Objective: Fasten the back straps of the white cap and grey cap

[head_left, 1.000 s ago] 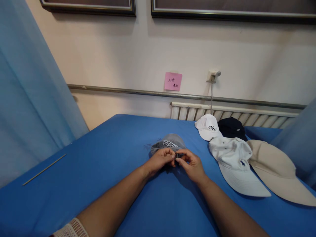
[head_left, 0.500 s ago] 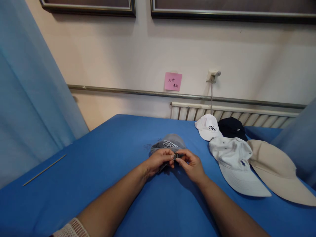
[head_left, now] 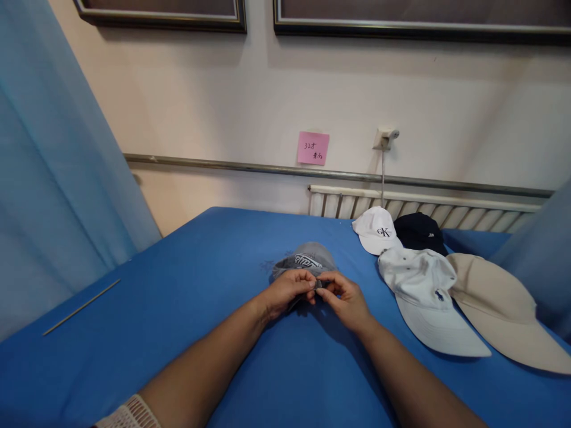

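- Tabletop: one, covered in blue, carrying five caps in all.
- Beige cap: one, farthest right, long-brimmed.
- White caps: two, one with a small dark emblem beside the beige cap, one with black letters behind it.
- Gray cap: one, soft and faded-looking, white lettering showing, resting mid-tabletop just beyond the hands, partly hidden by them.
- Navy cap: one, near the radiator.
- Hands: two; left hand and right hand nearly meet, thumbs and fingers pinching.
- Stick: one, thin, at left.
- Small dark piece: one, pinched between both hands at the gray cap's near edge, too small to make out.
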`<state>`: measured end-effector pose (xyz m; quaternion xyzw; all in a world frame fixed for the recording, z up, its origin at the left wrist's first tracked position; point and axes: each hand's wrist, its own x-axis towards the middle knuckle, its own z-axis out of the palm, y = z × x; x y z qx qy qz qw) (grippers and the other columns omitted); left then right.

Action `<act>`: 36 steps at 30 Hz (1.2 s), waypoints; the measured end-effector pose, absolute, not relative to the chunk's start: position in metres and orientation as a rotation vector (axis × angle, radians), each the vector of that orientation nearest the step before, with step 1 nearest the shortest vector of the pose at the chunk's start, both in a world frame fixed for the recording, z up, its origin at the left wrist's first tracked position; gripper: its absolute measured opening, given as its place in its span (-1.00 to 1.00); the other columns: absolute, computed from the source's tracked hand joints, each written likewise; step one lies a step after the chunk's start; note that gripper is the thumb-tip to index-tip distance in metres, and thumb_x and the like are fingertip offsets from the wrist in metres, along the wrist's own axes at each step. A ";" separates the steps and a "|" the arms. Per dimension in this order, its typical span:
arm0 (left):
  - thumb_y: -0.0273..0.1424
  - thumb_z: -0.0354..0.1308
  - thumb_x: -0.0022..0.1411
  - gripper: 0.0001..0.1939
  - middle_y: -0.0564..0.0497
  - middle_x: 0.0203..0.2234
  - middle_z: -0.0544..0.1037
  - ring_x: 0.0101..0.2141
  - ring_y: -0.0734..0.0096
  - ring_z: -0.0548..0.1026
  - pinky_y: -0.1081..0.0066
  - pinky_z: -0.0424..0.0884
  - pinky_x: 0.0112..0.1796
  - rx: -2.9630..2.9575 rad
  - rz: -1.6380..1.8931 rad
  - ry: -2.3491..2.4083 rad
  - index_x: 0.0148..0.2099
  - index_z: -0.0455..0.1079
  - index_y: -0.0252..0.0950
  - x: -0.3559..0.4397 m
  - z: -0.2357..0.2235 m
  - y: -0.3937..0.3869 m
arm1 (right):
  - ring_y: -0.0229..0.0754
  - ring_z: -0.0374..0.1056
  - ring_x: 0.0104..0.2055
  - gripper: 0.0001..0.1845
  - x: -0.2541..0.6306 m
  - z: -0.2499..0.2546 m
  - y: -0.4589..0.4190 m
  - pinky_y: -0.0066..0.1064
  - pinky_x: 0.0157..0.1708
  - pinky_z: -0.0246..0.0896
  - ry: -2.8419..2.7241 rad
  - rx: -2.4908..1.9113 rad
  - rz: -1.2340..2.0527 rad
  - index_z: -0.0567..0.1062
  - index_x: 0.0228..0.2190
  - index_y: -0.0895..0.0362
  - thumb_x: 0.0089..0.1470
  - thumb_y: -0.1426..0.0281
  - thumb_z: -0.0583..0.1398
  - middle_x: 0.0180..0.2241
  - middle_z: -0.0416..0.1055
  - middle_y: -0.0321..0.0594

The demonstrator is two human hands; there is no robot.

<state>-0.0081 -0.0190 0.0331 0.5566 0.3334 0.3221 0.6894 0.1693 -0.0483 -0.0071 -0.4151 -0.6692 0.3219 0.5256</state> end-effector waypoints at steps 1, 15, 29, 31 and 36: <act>-0.20 0.35 -0.03 -0.66 0.07 -0.63 0.44 -0.53 0.46 0.44 0.46 0.26 -0.43 1.255 0.727 0.755 -0.37 0.37 -0.34 -0.007 0.032 -0.019 | -0.30 0.26 -0.52 -0.78 0.169 -0.007 -0.048 -0.46 -0.49 0.18 -1.605 -0.986 0.772 0.53 -0.23 0.10 0.04 0.32 0.25 -0.46 0.44 -0.31; -0.26 0.35 0.00 -0.65 0.08 -0.52 0.44 -0.49 0.54 0.34 0.48 0.21 -0.41 1.397 0.843 0.821 -0.21 0.44 -0.36 -0.006 0.044 -0.023 | -0.30 0.26 -0.49 -0.75 0.169 -0.004 -0.045 -0.46 -0.47 0.23 -1.434 -0.984 0.804 0.54 -0.27 0.11 0.00 0.25 0.29 -0.47 0.37 -0.31; -0.32 0.17 0.17 -0.75 -0.01 -0.38 0.51 -0.38 0.45 0.43 0.45 0.30 -0.34 1.554 0.922 0.908 -0.12 0.42 -0.33 -0.005 0.037 -0.021 | -0.29 0.30 -0.57 -0.67 0.168 -0.005 -0.042 -0.45 -0.54 0.20 -1.173 -0.893 1.098 0.45 -0.40 0.12 -0.05 0.12 0.32 -0.60 0.41 -0.35; -0.33 0.14 0.19 -0.75 -0.04 -0.34 0.53 -0.35 0.43 0.44 0.43 0.32 -0.33 1.573 0.926 0.934 -0.11 0.43 -0.33 -0.007 0.037 -0.019 | -0.30 0.29 -0.58 -0.67 0.168 -0.006 -0.041 -0.47 -0.54 0.17 -1.155 -0.902 1.093 0.44 -0.42 0.12 -0.06 0.12 0.32 -0.63 0.38 -0.37; -0.30 0.16 0.17 -0.70 0.00 -0.41 0.51 -0.43 0.46 0.41 0.45 0.30 -0.38 1.659 0.871 0.919 -0.08 0.42 -0.35 -0.009 0.038 -0.019 | -0.30 0.29 -0.52 -0.70 0.167 -0.008 -0.043 -0.46 -0.48 0.19 -1.209 -0.915 1.039 0.44 -0.43 0.12 -0.03 0.15 0.31 -0.56 0.38 -0.36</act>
